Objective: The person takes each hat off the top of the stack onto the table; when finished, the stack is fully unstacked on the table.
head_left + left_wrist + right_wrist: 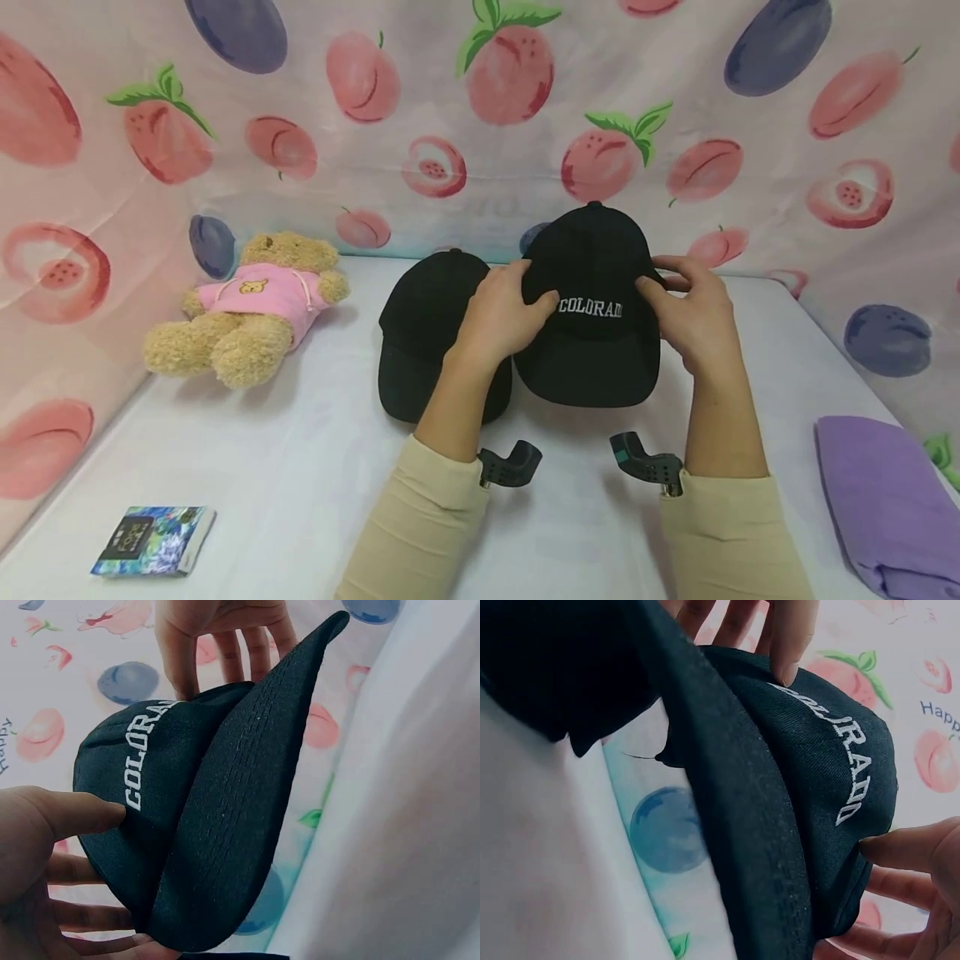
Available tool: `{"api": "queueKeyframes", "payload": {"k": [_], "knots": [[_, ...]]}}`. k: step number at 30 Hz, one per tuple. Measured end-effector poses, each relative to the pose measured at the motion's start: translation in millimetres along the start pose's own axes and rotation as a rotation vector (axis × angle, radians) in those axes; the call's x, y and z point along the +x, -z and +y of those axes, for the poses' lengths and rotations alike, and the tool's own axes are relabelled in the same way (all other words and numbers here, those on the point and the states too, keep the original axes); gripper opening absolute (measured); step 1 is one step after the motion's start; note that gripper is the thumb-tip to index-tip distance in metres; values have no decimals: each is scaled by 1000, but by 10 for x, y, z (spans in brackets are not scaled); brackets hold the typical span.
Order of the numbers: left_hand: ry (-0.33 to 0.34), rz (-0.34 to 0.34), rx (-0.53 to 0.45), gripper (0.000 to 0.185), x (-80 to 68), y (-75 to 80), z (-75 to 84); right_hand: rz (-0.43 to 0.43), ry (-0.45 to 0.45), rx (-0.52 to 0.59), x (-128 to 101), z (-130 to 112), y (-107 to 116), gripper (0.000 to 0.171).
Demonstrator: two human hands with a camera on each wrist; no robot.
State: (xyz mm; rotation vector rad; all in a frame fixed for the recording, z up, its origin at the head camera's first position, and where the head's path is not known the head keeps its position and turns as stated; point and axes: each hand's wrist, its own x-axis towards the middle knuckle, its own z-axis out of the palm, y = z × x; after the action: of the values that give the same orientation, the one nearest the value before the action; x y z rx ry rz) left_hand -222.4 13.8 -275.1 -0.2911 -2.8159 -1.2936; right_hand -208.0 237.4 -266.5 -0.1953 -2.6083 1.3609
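Note:
A black baseball cap (592,358) with white COLORADO lettering is held up by both hands, its brim toward me. My left hand (504,310) grips its left side, thumb on the front panel beside the first letters. On the opposite side my right hand (693,312) pinches the cap's edge, thumb in front and fingers behind. Both wrist views show the thumbs on the crown, with the other fingers partly hidden behind the fabric. A second black cap (420,333) rests on the table just left of the held one, partly covered by my left hand and forearm.
A teddy bear (258,304) in a pink hoodie lies at the back left. Near the front left is a small colourful book (155,542). A folded purple cloth (885,508) lies at the right edge of the white table (300,467). Fruit-print fabric (435,92) hangs behind.

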Motion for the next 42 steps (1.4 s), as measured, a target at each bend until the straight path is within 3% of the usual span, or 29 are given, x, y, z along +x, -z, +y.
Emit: {"api": "queueKeyframes", "payload": {"k": [13, 19, 25, 31, 42], "knots": [[20, -48, 43, 65, 159, -357, -57, 22, 8, -127, 154, 246, 33, 49], [22, -38, 60, 64, 222, -467, -28, 0, -7, -114, 226, 368, 62, 51], [-9, -99, 37, 63, 298, -640, -69, -13, -38, -125, 266, 540, 140, 54], [20, -137, 10, 61, 368, -802, -112, -26, -48, -115, 313, 664, 192, 55], [5, -180, -27, 58, 465, -988, -71, -40, -64, -57, 356, 878, 280, 58]]}}
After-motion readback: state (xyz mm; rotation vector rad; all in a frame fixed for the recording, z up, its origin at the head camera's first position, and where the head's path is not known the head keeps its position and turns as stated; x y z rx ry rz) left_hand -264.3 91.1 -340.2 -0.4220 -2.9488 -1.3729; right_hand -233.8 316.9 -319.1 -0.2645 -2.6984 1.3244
